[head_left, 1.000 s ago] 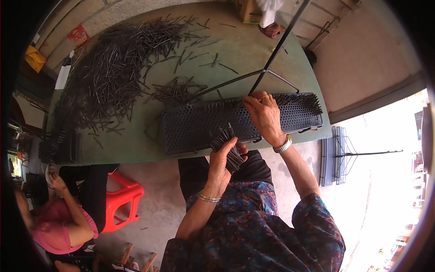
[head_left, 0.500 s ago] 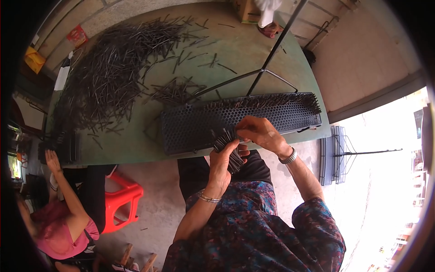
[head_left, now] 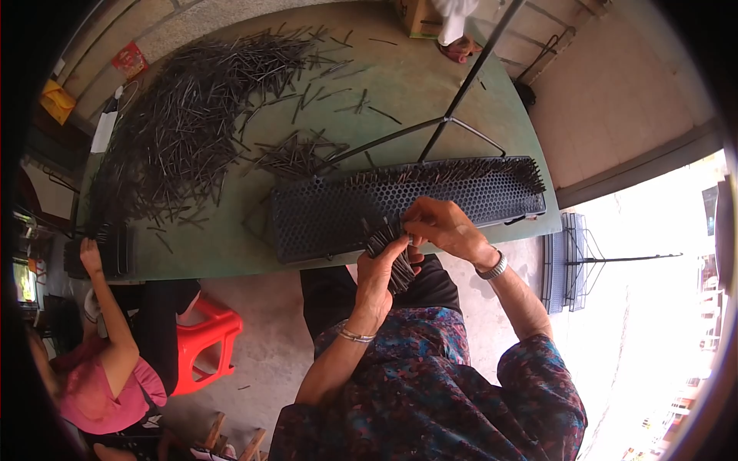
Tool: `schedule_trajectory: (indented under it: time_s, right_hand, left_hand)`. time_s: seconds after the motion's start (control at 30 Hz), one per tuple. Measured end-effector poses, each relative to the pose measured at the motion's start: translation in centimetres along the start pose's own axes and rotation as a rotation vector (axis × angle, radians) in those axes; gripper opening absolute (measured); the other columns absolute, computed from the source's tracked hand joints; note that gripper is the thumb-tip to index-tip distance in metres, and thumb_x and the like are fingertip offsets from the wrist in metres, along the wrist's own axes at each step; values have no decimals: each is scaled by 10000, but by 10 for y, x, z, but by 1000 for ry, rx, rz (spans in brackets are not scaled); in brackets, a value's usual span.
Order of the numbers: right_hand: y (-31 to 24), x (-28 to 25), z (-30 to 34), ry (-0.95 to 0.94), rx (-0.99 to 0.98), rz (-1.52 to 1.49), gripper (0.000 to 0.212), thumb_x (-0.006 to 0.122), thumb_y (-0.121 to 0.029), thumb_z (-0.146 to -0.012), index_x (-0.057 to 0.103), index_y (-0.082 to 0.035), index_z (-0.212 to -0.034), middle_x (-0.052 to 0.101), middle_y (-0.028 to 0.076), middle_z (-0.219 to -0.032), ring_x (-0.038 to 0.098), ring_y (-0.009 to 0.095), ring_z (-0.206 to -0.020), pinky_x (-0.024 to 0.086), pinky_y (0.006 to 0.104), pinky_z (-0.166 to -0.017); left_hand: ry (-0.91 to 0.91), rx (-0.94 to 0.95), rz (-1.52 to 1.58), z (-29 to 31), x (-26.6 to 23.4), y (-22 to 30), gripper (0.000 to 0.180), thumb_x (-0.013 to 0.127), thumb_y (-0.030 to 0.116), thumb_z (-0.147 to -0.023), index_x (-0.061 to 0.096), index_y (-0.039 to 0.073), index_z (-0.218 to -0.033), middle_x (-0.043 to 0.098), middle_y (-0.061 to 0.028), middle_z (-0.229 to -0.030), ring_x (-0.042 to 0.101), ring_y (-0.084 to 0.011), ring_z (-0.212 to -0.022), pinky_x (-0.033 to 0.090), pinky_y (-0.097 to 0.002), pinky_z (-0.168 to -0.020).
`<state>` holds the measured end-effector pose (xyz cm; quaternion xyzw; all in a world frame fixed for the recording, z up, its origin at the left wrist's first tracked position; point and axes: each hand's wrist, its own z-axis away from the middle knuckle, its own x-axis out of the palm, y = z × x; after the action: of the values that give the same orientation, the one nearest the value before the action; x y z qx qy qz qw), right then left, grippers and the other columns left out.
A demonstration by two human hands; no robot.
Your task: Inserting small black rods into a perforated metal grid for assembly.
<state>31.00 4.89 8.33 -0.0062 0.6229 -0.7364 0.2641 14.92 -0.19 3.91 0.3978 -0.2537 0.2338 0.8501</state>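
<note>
My left hand [head_left: 373,278] is wrapped round a bundle of thin dark sticks [head_left: 401,273], their upper ends fanning out past the thumb. Against those ends, my right hand [head_left: 447,228] has thumb and forefinger pinched together; what lies between the fingertips is too small to tell. Both hands are over the near edge of a long, dark perforated tray [head_left: 307,224], full of round holes and fitted with a wire frame [head_left: 446,120]. Dark sticks [head_left: 461,170] stand in rows along the tray's far side, densest at the right end.
A large heap of dark sticks [head_left: 184,123] covers the left of the green table [head_left: 246,257], with a smaller pile [head_left: 298,156] near the tray. At left, a person in pink [head_left: 108,384] reaches to a dark tray [head_left: 115,250]. A red stool [head_left: 207,346] stands below; more trays [head_left: 565,261] are at right.
My hands stay almost in place, with slight finger movement at the bundle's top. The other person's arm and body have shifted slightly, the hand moving up over the dark tray.
</note>
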Motion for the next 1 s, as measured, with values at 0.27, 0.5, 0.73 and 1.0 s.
schedule_trajectory:
  time_s: [0.27,0.5,0.73,1.0]
  right_hand:
    - [-8,-17,5,89,-2,-77,93,577,-44,-921,577,32,-975,665,84,-796,695,162,-748,546,274,-658]
    - [-7,-32,-12,455,-245,257,62,570,-22,-919,547,18,-960,685,102,-778,706,161,-756,538,272,-658]
    - [5,-32,-32,458,-342,291,76,589,-34,-918,537,11,-949,675,108,-801,711,180,-771,523,281,-637]
    - [6,-29,-34,493,-393,308,73,594,-13,-912,532,17,-935,664,115,-835,718,189,-783,529,286,-631]
  left_hand:
    - [17,-44,54,-8,-11,-5,226,658,197,-907,636,30,-1057,699,-165,-1014,702,-263,-850,595,-396,-686]
    - [-68,-81,177,-6,-4,-8,198,632,195,-923,609,43,-1047,666,-184,-1077,661,-340,-1004,577,-496,-782]
    - [-85,-121,202,-6,-6,-11,206,609,205,-936,605,36,-1055,646,-180,-1065,649,-345,-1010,559,-536,-828]
    - [-83,-107,185,-7,-6,-10,205,650,210,-911,614,48,-1033,664,-141,-945,674,-300,-910,571,-503,-787]
